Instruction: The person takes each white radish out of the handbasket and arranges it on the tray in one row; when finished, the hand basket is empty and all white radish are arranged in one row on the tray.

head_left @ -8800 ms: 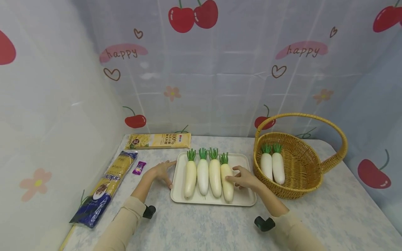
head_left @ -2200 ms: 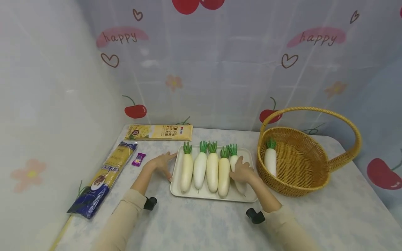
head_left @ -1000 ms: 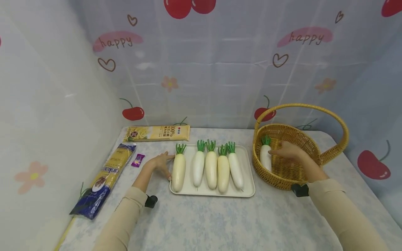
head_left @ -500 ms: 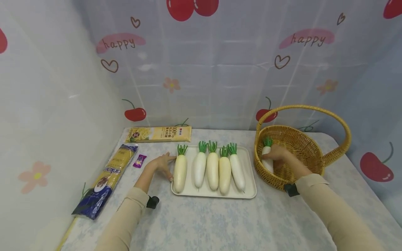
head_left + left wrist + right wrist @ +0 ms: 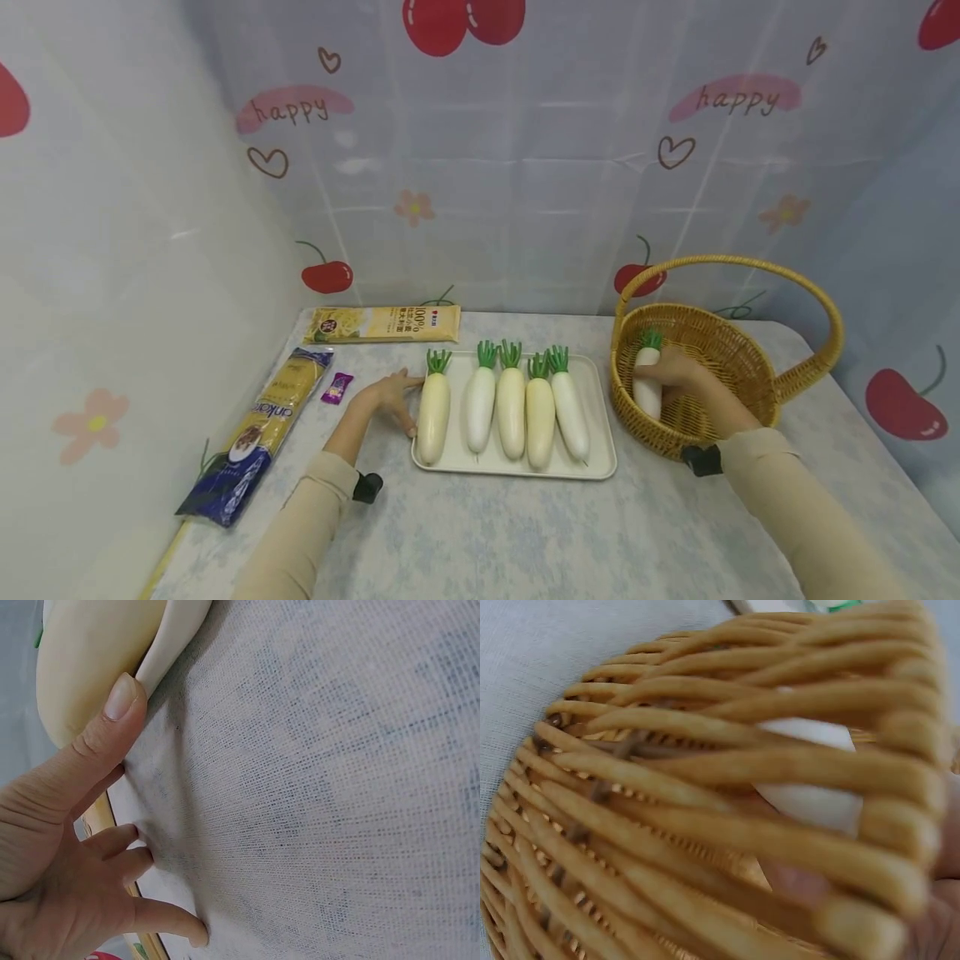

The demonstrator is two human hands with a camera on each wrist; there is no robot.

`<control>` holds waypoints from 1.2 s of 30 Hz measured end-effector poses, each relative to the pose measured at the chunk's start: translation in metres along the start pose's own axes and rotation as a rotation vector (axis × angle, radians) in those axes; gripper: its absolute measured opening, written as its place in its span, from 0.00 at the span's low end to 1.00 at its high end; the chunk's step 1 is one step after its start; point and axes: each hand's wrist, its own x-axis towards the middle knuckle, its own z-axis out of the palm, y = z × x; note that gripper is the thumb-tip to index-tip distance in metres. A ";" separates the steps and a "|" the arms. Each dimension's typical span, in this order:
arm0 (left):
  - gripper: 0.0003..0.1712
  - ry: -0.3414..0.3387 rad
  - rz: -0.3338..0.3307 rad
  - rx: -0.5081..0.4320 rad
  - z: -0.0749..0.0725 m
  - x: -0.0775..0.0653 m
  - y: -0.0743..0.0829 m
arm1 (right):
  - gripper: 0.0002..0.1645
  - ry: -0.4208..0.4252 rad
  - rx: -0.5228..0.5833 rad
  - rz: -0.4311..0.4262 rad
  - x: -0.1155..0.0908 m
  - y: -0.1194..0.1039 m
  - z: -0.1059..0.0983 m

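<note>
Inside the wicker basket (image 5: 738, 425), my right hand (image 5: 678, 372) grips a white radish (image 5: 647, 398) with green leaf stubs. In the right wrist view, the basket's weave (image 5: 705, 765) covers much of that hand and radish. My left hand (image 5: 390, 397) lies at the left end of a cream tray (image 5: 517, 471). In the left wrist view its thumb touches the tray's rim (image 5: 169, 652), and its other fingers are spread on the cloth. Several radishes lie side by side on the tray; a creamy one (image 5: 433, 417) is leftmost, beside the left hand, and a white one (image 5: 572, 417) is rightmost.
A yellow noodle packet (image 5: 382, 323) lies at the back left. A blue and gold pasta bag (image 5: 258, 437) runs along the left edge, beside a small purple candy (image 5: 337, 387). The basket's tall handle (image 5: 731, 260) arches above its opening.
A white radish has gone from the basket to the tray's right end. The leftmost radish has shifted left. My right hand has moved from the tray into the basket and gripped the radish there.
</note>
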 end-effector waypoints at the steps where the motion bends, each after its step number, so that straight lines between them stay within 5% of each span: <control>1: 0.59 0.001 -0.001 -0.001 0.000 0.000 0.000 | 0.36 0.004 0.006 -0.009 -0.001 0.000 -0.002; 10: 0.63 -0.006 0.017 -0.006 0.002 0.008 -0.007 | 0.45 0.117 0.071 -0.077 -0.019 -0.005 -0.021; 18: 0.62 -0.008 -0.006 -0.005 0.001 0.005 -0.004 | 0.49 0.094 0.070 -0.116 -0.051 -0.012 -0.037; 36: 0.59 0.012 -0.008 -0.016 0.002 0.001 -0.001 | 0.53 0.127 0.028 -0.170 -0.102 -0.019 -0.021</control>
